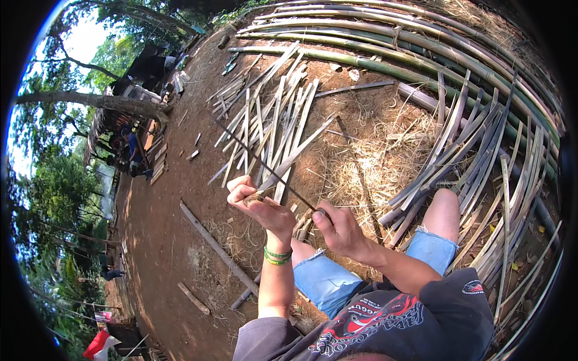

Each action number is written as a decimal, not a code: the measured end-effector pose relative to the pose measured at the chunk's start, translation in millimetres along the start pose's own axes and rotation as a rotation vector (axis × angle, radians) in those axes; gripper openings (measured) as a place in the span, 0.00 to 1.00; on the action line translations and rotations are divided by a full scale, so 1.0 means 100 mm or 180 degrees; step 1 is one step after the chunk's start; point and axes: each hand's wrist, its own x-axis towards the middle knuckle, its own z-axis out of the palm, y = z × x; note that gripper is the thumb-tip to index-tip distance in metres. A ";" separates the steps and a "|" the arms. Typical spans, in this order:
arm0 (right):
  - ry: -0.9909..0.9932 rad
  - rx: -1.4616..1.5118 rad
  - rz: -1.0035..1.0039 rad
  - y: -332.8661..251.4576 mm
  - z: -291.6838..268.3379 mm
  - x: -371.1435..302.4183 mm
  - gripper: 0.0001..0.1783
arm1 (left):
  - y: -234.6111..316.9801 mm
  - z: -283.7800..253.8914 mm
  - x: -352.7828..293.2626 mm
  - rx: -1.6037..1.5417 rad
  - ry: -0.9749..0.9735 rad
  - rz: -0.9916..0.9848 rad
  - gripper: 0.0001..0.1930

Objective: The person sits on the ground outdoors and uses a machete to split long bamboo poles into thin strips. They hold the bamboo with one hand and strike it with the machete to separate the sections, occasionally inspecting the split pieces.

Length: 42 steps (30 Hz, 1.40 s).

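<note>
In front of me my left hand (265,210) is closed around the near end of a pale split bamboo strip (294,157), which points up and to the right. My right hand (344,231) grips the near end of a long, thin dark blade (265,163), seen nearly edge-on. From the right fist the blade runs up and to the left, passing across the strip close to my left fingers. Whether blade and strip touch I cannot tell. Most of the blade's handle is hidden inside the right fist.
Loose bamboo strips (278,117) lie beyond my hands. Curly shavings (349,165) cover the dirt. Long bamboo poles (361,60) stretch across the far side, with more split strips (448,153) at right. A pole (220,249) lies at left; a person (133,147) is farther off.
</note>
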 end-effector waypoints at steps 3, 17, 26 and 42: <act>-0.0187 0.0116 -0.0193 0.03 -0.06 0.00 0.20 | -0.05 0.00 -0.05 -0.0598 0.0099 -0.0138 0.25; 0.0329 -0.0733 0.0684 1.18 -0.15 0.04 0.22 | 0.06 0.01 -0.19 -0.0891 0.0302 -0.0332 0.24; 0.0414 -0.0581 0.0712 1.03 -0.15 0.04 0.24 | 0.07 0.13 0.01 -0.2525 0.0569 -0.0449 0.13; -0.0110 -0.0360 0.0982 0.46 -0.21 -0.43 0.21 | 0.60 -0.23 -0.31 -0.2531 0.0448 -0.0595 0.15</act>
